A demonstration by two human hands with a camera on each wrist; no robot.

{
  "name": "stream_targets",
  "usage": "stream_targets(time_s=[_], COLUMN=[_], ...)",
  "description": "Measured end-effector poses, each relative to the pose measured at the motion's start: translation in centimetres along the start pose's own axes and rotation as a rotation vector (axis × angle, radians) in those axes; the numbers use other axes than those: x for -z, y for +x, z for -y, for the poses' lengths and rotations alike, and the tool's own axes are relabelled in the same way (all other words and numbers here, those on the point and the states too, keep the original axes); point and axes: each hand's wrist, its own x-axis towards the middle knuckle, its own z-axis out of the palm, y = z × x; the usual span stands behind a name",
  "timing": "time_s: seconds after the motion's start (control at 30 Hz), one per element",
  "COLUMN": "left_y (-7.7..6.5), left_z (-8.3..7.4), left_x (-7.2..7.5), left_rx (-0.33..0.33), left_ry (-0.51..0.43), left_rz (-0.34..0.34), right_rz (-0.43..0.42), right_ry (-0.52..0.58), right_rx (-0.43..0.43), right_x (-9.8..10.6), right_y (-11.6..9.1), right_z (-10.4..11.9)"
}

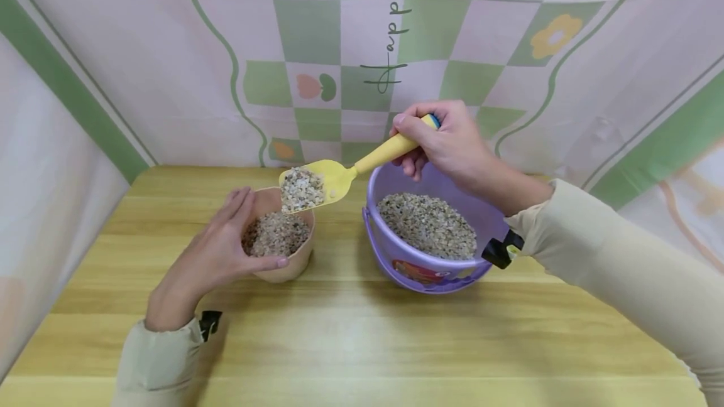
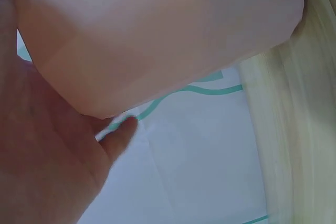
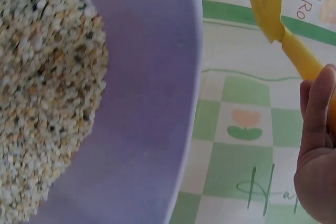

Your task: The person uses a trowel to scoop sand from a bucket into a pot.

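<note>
My right hand [image 1: 449, 143] grips the handle of a yellow toy shovel [image 1: 387, 152], thumb on top. Small pale gravel [image 1: 302, 190] is heaped on the shovel's blade, which overlaps the far right rim of a peach-coloured pot [image 1: 295, 264] in the head view. Speckled gravel [image 1: 276, 235] partly fills that pot. Around its left side curves my left hand [image 1: 217, 253], with the thumb along the near side and the fingers at the far left rim. In the left wrist view the pot's smooth outer wall [image 2: 163, 40] fills the upper part.
To the right stands a purple bucket [image 3: 149, 93] with more gravel [image 1: 427, 225] inside, its handle lowered against the near side. My right forearm passes over its rim. Behind the wooden table [image 1: 339, 338] hangs a green-and-white checked cloth [image 1: 311, 30].
</note>
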Motion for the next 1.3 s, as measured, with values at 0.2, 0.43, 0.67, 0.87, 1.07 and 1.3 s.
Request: stream_targets(time_s=[0.2,0.43,0.67,0.87,1.07,1.3], left_y=[-0.2,-0.2,-0.2,-0.1,-0.1,-0.3], left_z=[0.2,0.2,0.1,0.1,0.0,0.0], left_x=[0.2,0.2,0.2,0.3,0.2,0.2], left_rx=[0.006,0.011,0.033,0.038,0.042,0.049], left_ry=[0.035,0.036,0.032,0.021,0.018,0.018], left_rz=[-0.008,-0.006,0.009,0.011,0.006,0.003], right_rz=[-0.024,-0.030,-0.015,-0.017,-0.016,0.002], right_ry=[-0.038,-0.070,-0.148,-0.164,-0.208,-0.307], right_rx=[-0.035,-0.099,-0.118,-0.094,-0.032,0.081], right_x=[-1.3,-2.7,-3.3,-3.4,-3.7,-4.3], right_y=[0.5,0.9,1.0,1.3,1.3,1.2], right_z=[-0.3,-0.6,-0.4,-0.2,0.5,0.7])
